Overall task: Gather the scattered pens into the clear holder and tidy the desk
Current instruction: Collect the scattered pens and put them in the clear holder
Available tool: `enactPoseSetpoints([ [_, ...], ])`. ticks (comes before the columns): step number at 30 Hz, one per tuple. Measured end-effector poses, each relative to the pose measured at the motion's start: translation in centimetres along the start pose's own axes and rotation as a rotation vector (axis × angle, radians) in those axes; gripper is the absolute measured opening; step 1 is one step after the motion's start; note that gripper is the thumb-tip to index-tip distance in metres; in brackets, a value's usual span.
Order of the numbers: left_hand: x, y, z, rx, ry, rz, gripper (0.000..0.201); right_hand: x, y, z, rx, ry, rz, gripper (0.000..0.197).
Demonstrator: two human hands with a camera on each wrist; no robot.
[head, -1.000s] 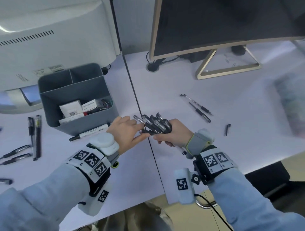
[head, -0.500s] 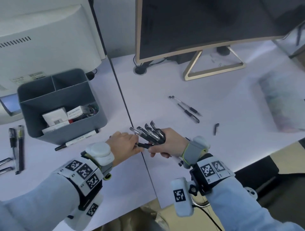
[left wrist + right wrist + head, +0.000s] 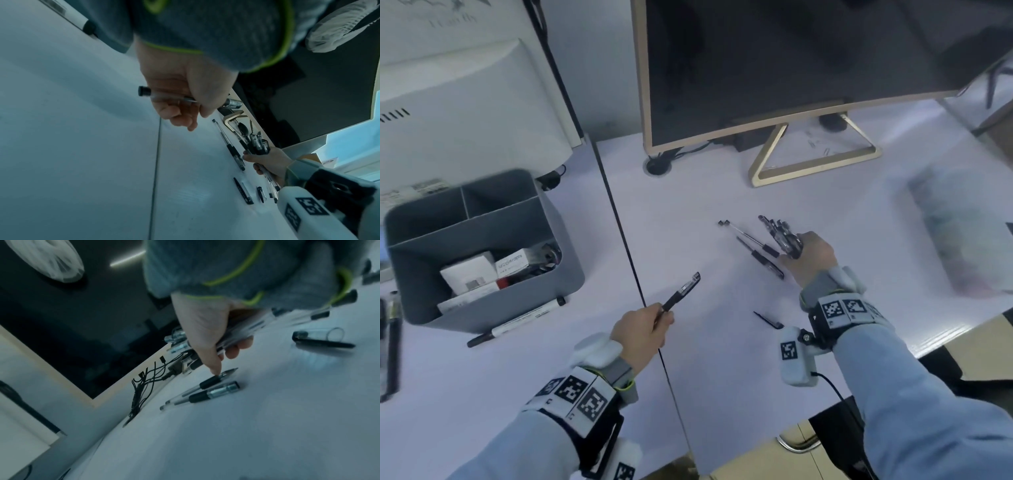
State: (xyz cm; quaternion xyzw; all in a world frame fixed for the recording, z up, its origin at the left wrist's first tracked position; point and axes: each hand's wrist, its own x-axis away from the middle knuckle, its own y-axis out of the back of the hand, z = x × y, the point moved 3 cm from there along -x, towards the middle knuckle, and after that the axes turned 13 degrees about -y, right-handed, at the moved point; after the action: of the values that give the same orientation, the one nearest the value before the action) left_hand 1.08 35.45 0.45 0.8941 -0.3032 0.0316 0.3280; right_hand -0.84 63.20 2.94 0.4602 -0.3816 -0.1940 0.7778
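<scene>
My left hand (image 3: 650,325) grips a single black-capped pen (image 3: 681,291) above the desk seam; the left wrist view shows my fingers (image 3: 180,112) curled round its clear barrel (image 3: 164,97). My right hand (image 3: 801,253) holds a bundle of pens (image 3: 780,233) further right. Two loose pens (image 3: 755,241) lie side by side just left of it. In the right wrist view one straight finger (image 3: 213,368) touches the black grip of the nearer, uncapped pen (image 3: 213,379), and the other pen (image 3: 207,394) lies beside it. I cannot pick out a clear holder with certainty.
A loose pen cap (image 3: 767,319) lies near my right wrist. The grey divided organiser (image 3: 558,219) with small boxes stands at the left, with a marker (image 3: 517,322) in front of it. More pens (image 3: 392,342) lie at the far left. Behind are the monitor stand (image 3: 811,171) and a blurred pale object (image 3: 962,246) at the right.
My hands have parted. The left hand drew one pen away from the bundle, towards me. The right hand carried the bundle right, over to the two loose pens.
</scene>
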Motion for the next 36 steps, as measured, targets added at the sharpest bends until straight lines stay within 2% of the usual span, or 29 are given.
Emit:
enactPoseSetpoints([
  [3, 0.1, 0.1, -0.6, -0.009, -0.013, 0.006, 0.018, 0.1, -0.4, -0.2, 0.093, -0.013, 0.038, 0.022],
  [5, 0.2, 0.8, -1.0, -0.001, -0.034, -0.05, 0.02, 0.1, -0.5, -0.3, 0.081, -0.045, 0.045, 0.022],
  [8, -0.7, 2.2, -2.1, -0.074, -0.217, -0.252, 0.043, 0.9, 1.4, -0.3, -0.06, -0.072, -0.073, 0.021],
  [10, -1.9, 3.2, -3.7, -0.14, -0.411, -0.339, 0.047, 2.5, 2.7, 0.5, -0.158, 0.029, -0.133, 0.019],
  [11, -2.5, 3.6, -4.4, -0.222, -0.5, -0.338, 0.046, 3.8, 2.9, 1.3, -0.183, 0.098, -0.075, 0.016],
  [13, -3.2, 4.0, -4.8, -0.463, -0.595, -0.291, 0.043, 7.0, 1.8, 3.0, -0.239, 0.229, 0.17, 0.008],
  [14, -3.2, 4.0, -4.8, -0.555, -0.584, -0.248, 0.042, 8.5, 0.8, 3.7, -0.315, 0.264, 0.296, 0.004],
  [16, -2.3, 4.3, -4.7, -0.533, -0.489, -0.13, 0.033, 10.0, -1.0, 4.4, -0.56, 0.25, 0.446, 0.01],
  [18, -1.3, 4.4, -3.9, -0.376, -0.336, 0.004, 0.03, 10.1, -2.8, 4.4, -0.77, 0.173, 0.517, 0.014],
  [19, -0.9, 4.5, -3.6, -0.364, -0.312, 0.047, 0.032, 9.7, -3.3, 4.1, -0.809, 0.137, 0.509, 0.013],
  [21, -0.8, 4.6, -2.6, -0.327, -0.295, 0.067, 0.035, 8.5, -3.6, 2.8, -0.718, 0.083, 0.384, 0.007],
  [23, -0.9, 4.6, -1.5, -0.223, -0.242, 0.056, 0.032, 7.3, -3.5, 1.2, -0.46, 0.055, 0.217, 0.014],
  [24, -0.9, 4.6, -0.9, -0.172, -0.202, 0.063, 0.026, 6.9, -3.6, 0.6, -0.337, 0.049, 0.182, 0.015],
  [26, -1.1, 4.5, -0.1, -0.111, -0.166, 0.077, 0.019, 6.6, -4.2, 0.5, -0.215, 0.079, 0.171, 0.014],
  [29, -1.4, 4.5, 0.1, -0.036, -0.143, 0.077, 0.031, 6.2, -5.1, 0.9, -0.106, 0.124, 0.142, 0.026],
  [31, -1.6, 4.7, -0.3, 0.039, -0.128, 0.077, 0.041, 5.8, -4.7, 1.1, -0.137, 0.113, 0.133, 0.023],
  [33, -1.8, 5.1, -0.8, 0.098, -0.139, 0.092, 0.05, 5.8, -4.0, 1.3, -0.337, 0.088, 0.28, 0.005],
  [36, -2.1, 5.9, -1.2, 0.146, -0.148, 0.108, 0.052, 6.6, -3.2, 2.6, -0.514, 0.17, 0.613, 0.015],
])
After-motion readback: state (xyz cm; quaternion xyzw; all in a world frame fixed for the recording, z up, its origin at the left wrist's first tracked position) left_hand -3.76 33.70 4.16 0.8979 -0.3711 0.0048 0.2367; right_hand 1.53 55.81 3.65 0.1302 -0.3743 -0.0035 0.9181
